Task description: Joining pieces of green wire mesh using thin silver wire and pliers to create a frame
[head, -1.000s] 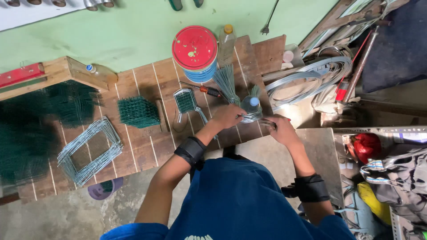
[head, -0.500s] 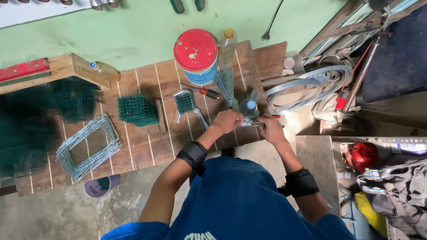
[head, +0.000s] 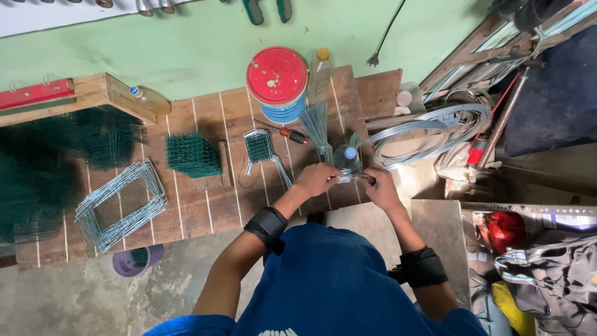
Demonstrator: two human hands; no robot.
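My left hand (head: 318, 179) & right hand (head: 380, 190) meet at the near edge of the wooden bench (head: 205, 205), approx centre of view. Both are closed on a thin wire piece (head: 354, 178) stretched between them, fingers curled tight; it's too small to tell the exact shape. Black wrist bands on both arms.

Just past my knuckles at 12 o'clock: a clear plastic bottle w/ blue cap (head: 347, 157), touching or nearly touching the bundle of straight wires (head: 316, 124) fanned out behind it. Further at 12, the red-lidded tin (head: 277, 76) near the green wall.

At 10 o'clock a small mesh frame w/ wire legs (head: 260, 148) and a red-handled screwdriver (head: 291, 134) just beside it. At 9 o'clock, a folded green mesh block (head: 193, 154), then a stack of wire rectangles (head: 121, 202) by the bench's front edge.

Open boards lie between the mesh frame and that stack. At 2 o'clock, coiled grey wire (head: 429, 134) crowds the bench's right end, so little room there.
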